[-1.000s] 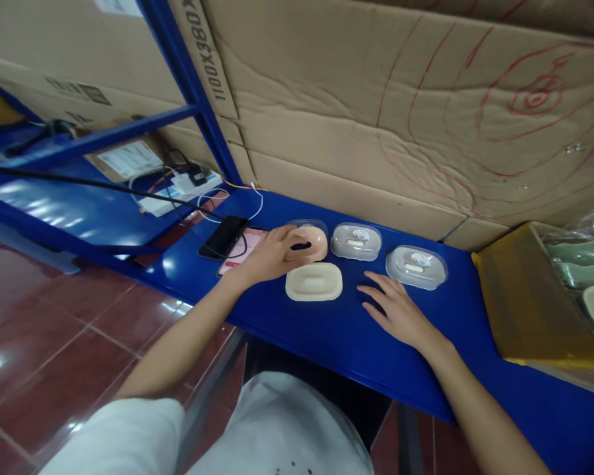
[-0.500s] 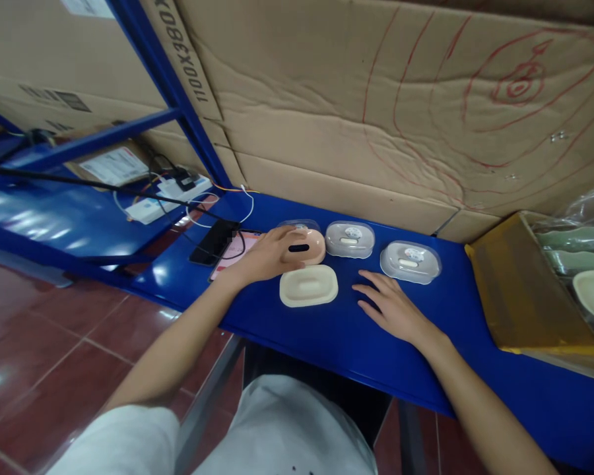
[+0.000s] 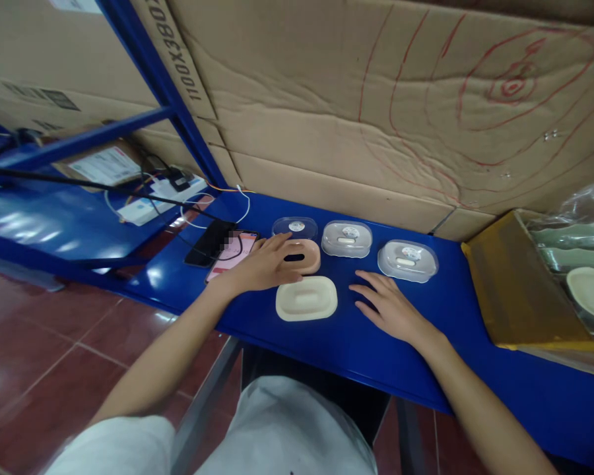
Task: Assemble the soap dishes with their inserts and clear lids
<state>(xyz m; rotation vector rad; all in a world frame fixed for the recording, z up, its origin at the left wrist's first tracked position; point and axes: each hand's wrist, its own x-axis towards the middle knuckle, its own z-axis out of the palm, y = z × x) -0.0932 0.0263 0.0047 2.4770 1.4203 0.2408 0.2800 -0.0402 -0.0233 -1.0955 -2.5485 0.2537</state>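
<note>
My left hand spans the left side of a peach oval dish with a dark slot in its middle, fingers at the far edge and thumb at the near edge. Just in front lies a cream rounded tray with a raised middle. Behind the peach dish sits a clear plastic cover with a round sticker. My right hand rests over the blue table, fingers spread, holding nothing. Nearest to it are two clear-covered pale dishes: one on the right, one in the middle.
A phone with a pink screen and a black device with cables lie left. At the right stands an open cardboard box with pale trays and plastic film. Cardboard walls the back; a blue frame post rises left.
The peach dish has moved toward me with my left hand, uncovering more of the clear cover behind it. The cream tray has shifted slightly nearer. My right hand stays about where it was.
</note>
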